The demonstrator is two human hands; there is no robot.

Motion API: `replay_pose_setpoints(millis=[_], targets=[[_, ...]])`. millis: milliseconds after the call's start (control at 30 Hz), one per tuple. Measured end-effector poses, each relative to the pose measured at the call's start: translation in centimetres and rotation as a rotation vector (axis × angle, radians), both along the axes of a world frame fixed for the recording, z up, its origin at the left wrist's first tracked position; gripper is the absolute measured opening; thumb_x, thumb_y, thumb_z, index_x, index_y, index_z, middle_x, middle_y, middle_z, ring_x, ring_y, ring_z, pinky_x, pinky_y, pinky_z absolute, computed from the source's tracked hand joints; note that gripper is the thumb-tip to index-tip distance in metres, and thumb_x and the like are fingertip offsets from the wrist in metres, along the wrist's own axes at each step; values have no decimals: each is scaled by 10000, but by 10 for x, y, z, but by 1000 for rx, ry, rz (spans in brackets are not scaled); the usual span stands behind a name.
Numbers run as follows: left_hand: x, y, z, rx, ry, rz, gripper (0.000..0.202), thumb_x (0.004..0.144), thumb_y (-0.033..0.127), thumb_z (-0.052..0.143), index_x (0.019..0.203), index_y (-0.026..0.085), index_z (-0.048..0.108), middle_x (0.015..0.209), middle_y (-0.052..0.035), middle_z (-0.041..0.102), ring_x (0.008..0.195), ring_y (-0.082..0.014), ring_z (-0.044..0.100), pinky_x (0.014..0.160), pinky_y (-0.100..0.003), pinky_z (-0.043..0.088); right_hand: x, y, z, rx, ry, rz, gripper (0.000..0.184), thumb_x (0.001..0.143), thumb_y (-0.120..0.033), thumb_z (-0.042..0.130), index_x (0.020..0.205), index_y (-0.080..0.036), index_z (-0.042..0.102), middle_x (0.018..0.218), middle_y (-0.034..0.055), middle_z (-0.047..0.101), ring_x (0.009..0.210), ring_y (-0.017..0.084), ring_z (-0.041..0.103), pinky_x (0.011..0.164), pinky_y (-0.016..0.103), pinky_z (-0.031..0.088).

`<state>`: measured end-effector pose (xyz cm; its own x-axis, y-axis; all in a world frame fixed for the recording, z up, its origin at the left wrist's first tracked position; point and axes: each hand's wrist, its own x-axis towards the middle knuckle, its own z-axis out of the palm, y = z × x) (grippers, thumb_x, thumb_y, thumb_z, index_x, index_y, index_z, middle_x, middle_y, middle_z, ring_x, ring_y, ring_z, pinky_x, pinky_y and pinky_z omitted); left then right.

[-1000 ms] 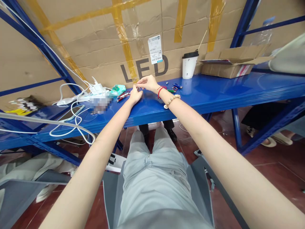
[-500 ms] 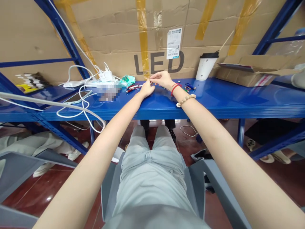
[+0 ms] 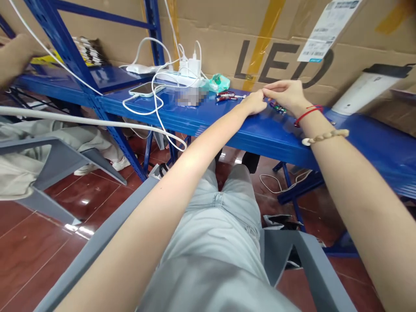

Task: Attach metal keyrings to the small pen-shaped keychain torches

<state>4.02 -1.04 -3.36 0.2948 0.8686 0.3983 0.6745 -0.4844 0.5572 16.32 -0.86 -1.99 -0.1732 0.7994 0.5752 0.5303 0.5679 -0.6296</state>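
Observation:
Both my hands rest on the blue metal shelf [image 3: 227,130], fingertips meeting. My left hand [image 3: 254,103] is curled, its fingers pinched against those of my right hand [image 3: 286,94], which is also pinched; whatever small item sits between them is hidden. My right wrist wears a red cord and a bead bracelet. Small red pen-like items [image 3: 225,95] lie just left of my hands, and small coloured pieces [image 3: 277,108] lie under my right hand.
A phone [image 3: 145,89] on a white cable, a charger block [image 3: 191,69] and a teal wrapper [image 3: 218,82] lie on the shelf's left part. A white cup [image 3: 364,93] stands at right. Cardboard marked LED backs the shelf. Another person's hand [image 3: 16,54] shows at far left.
The view has swung left and tilted, so the shelf now runs diagonally. My hands stay pinched together at the same spot on the shelf.

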Motion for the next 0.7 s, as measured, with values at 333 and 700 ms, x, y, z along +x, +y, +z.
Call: replay_pose_setpoints(millis=[333, 700], targets=[[-6, 7, -4, 29, -74, -34, 356, 772, 137, 541, 1126, 146, 501, 1164, -122, 572, 1180, -272, 472, 1022, -378, 316, -10, -17, 7, -210, 316, 63, 114, 720, -158, 696, 813, -92, 684, 732, 100, 696, 552, 63, 572, 626, 213, 523], [-8, 37, -12, 167, -215, -29, 188, 768, 121, 551, 948, 171, 529, 956, -75, 583, 1144, -287, 473, 991, -418, 315, -12, -23, 15, -212, 463, 167, 131, 774, -142, 645, 892, -87, 650, 853, 93, 688, 639, 56, 577, 687, 202, 485]])
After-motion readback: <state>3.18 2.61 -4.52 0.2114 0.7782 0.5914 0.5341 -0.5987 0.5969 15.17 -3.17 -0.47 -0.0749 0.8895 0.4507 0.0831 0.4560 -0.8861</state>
